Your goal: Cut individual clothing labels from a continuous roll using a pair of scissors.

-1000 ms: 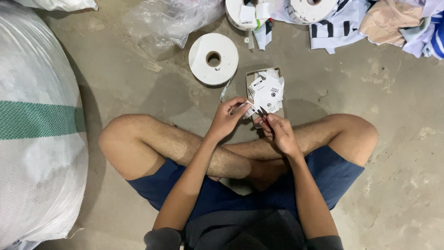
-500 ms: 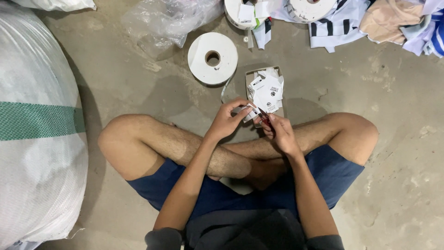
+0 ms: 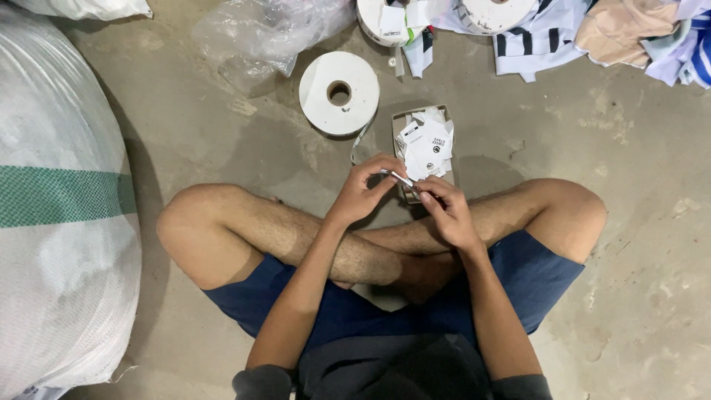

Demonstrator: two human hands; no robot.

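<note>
A narrow white label strip (image 3: 400, 178) is pinched in the grip of the left hand (image 3: 368, 191), while the right hand (image 3: 446, 211) is closed on the strip's other end; whether a small tool is also held there cannot be told. Just beyond the hands, at twelve o'clock, a small cardboard tray (image 3: 401, 123) has been loosely piled with cut white labels (image 3: 427, 143), so a fair number appear done. A nearly full white tape roll (image 3: 339, 92) lies at eleven o'clock on the concrete floor (image 3: 637, 148), its tail trailing toward the hands, so much seems left uncut.
</note>
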